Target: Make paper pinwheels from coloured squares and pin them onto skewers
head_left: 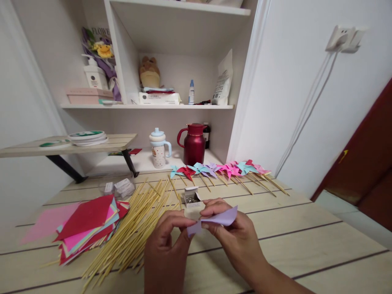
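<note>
Wooden tabletop (306, 228) under white shelves: both hands meet over it, the left hand (167, 237) and right hand (235, 232) each pinching a lilac paper square (219, 219) between closed fingertips, mid-fold. Skewers (137, 228), a paper stack (88, 226), a pin box (191, 198) and finished pinwheels (220, 169) lie around; the fold seems to need pressing flat next

Head view, forward-down, close over table (306, 228).

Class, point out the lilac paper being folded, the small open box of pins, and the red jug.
lilac paper (225, 217), head view, on its flat upper flap.
open box of pins (191, 198), head view, on the pins inside.
red jug (194, 148), head view, on its body.
</note>
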Motion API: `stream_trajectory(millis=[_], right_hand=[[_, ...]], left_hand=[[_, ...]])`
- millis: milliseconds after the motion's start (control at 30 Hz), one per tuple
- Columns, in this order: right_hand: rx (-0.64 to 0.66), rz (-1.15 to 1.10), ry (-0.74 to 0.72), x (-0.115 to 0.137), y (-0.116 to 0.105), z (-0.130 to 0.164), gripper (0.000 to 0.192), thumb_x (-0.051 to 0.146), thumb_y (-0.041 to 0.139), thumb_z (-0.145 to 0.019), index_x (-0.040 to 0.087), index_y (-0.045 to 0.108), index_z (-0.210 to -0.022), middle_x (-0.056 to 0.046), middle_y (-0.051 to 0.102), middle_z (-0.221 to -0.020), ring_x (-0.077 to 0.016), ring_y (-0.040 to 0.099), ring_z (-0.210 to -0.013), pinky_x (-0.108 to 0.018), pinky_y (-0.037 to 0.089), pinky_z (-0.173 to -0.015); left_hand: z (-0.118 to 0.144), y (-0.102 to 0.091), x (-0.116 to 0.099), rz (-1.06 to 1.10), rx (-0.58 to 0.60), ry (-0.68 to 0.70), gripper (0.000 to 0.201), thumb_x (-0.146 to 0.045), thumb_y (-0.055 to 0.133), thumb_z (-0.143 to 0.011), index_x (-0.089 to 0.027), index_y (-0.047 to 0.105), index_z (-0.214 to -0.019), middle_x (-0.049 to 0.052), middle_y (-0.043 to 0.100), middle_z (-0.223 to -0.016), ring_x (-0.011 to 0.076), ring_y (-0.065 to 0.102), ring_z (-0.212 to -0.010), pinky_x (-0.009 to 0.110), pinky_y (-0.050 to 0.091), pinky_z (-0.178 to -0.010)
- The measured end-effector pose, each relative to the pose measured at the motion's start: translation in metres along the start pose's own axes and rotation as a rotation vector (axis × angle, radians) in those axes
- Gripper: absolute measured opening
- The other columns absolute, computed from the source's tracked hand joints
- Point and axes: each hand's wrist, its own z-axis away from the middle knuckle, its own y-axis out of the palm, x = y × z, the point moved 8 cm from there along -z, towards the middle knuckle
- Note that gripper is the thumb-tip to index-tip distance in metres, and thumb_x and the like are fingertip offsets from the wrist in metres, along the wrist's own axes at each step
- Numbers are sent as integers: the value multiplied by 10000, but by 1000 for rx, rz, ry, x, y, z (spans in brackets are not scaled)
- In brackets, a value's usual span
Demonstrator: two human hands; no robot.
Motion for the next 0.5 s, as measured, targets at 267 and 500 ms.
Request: stream_trajectory(millis=[267,500], right_hand=[[110,71,-247,27,7,3,208,74,645,-833,261,656,-924,-16,669,-819,-197,618,-823,-411,478,-869],[89,18,-317,33,7,7,199,94,646,-826,269,611,-914,-19,670,-800,-210,614,-774,-427,474,-851]], left_hand=[[12,-4,-43,-286,-21,411,214,-83,648,-752,-283,724,-760,-14,705,-779,151,693,-795,227,573,-708],[19,0,-63,-403,-54,643,228,-115,584,-826,-287,726,-776,-18,683,-682,153,694,-720,251,576,-696]])
